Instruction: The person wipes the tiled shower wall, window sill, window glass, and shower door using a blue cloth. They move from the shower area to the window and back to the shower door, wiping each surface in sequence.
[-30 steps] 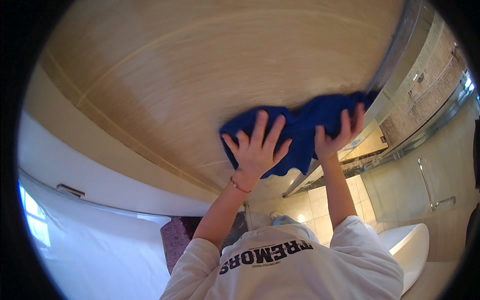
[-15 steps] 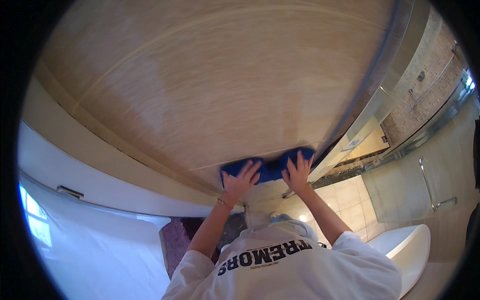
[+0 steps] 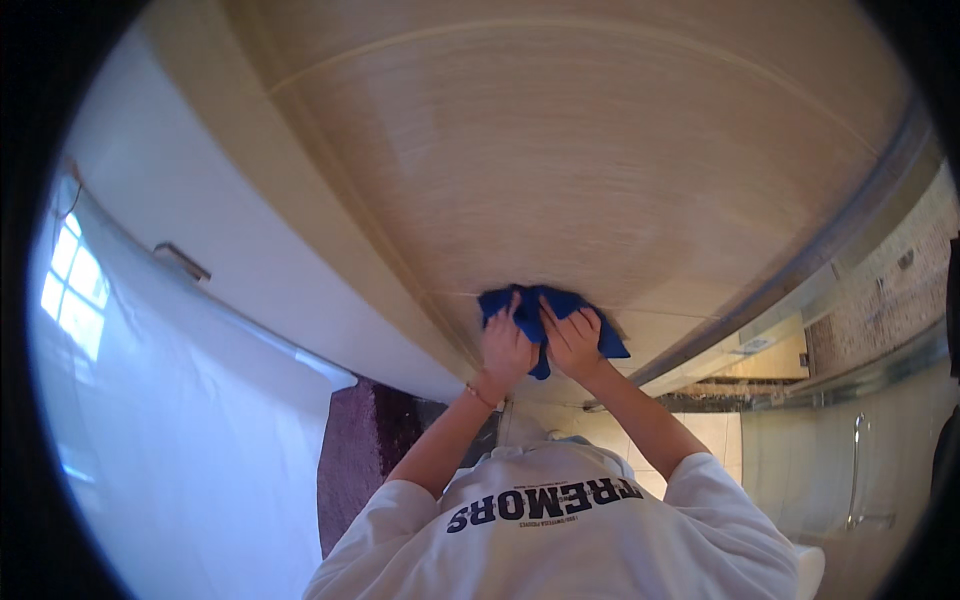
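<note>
A blue cloth (image 3: 566, 300) is bunched up against the beige tiled wall (image 3: 600, 200) in front of me. My left hand (image 3: 508, 347) grips its left part, with a thin bracelet around the wrist. Close beside it, my right hand (image 3: 574, 342) holds the cloth's right part, and a corner sticks out past that hand. Between the two hands the cloth is gathered into folds, and one end hangs below them. Some of my fingertips are hidden in the fabric.
A pale door frame (image 3: 300, 230) runs along the left, by a white door with a dark metal fitting (image 3: 183, 261). A glass panel edge (image 3: 790, 285) borders the wall at right. Farther right is a metal bar (image 3: 856, 470). A purple mat (image 3: 350, 460) lies below left.
My hands have come together from a wide spread, bunching the cloth that was stretched flat under them. The view has turned, so the door frame now sits closer to my hands.
</note>
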`<state>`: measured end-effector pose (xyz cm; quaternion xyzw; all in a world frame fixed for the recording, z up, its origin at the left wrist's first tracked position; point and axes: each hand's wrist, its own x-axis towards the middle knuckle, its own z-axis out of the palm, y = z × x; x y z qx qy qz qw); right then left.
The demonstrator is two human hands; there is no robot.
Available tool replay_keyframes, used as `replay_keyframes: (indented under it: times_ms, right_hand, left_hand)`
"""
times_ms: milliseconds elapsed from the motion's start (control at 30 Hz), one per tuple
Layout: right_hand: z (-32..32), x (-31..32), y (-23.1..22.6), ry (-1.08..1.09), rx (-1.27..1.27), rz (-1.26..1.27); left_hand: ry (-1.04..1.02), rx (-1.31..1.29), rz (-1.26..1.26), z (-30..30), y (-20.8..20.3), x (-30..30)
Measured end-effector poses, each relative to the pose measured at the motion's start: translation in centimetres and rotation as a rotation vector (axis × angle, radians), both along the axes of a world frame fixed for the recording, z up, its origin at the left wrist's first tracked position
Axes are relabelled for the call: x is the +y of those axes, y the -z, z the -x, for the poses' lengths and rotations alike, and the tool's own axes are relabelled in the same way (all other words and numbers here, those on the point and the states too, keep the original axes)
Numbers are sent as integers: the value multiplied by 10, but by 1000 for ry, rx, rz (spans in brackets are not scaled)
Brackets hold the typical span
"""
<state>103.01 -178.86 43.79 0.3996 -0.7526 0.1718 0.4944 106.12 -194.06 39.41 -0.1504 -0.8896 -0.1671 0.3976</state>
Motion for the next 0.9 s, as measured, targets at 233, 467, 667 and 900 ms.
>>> replay_keyframes:
  times_ms: [233,467,667,900]
  right_hand:
    - [-10,-52,-74,-485,-12,285]
    - [-16,-152,-197,-944,-341,351]
    - [-20,-168,-11,-823,-374,310]
    - [-41,-113,115,-574,-678,-94]
  left_hand:
    - [-208,252,19,-68,-73,-35]
    - [-277,436,-228,-60,-235,-111]
    - [-351,309,-173,-66,-87,-118]
    - [-314,-278,-306,-116,62,-94]
